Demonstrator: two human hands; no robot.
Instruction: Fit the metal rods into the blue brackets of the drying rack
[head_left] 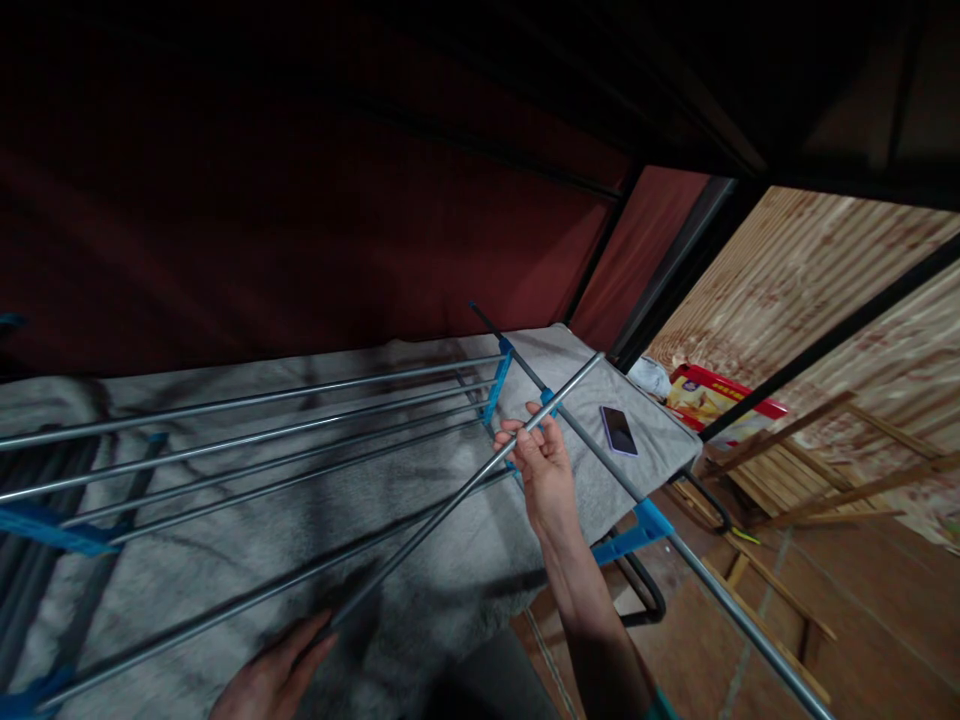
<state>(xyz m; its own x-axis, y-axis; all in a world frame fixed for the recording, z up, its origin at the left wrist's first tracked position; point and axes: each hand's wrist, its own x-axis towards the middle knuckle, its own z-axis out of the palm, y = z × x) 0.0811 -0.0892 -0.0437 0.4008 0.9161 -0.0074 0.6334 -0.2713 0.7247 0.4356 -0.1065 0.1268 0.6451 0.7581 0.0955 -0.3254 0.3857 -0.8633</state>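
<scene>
A long grey metal tube (431,522) slants across the view, gripped in both hands. My left hand (274,665) closes round its lower end near the bottom edge. Farther up, my right hand (541,460) holds it between thumb and fingers, and its free end reaches up to the right. Beneath lies a rack of metal tubes (262,462) joined by blue plastic connectors (495,385). One cross tube (600,455) passes under the held tube, beside a blue connector (550,402) close to my right hand.
A grey cloth (360,500) covers the table. A phone (619,430) lies on it at the right. Beyond stand a red and yellow box (720,400), a wooden folding chair (795,475) and dark metal posts (682,270). A dark red panel (337,230) rises behind.
</scene>
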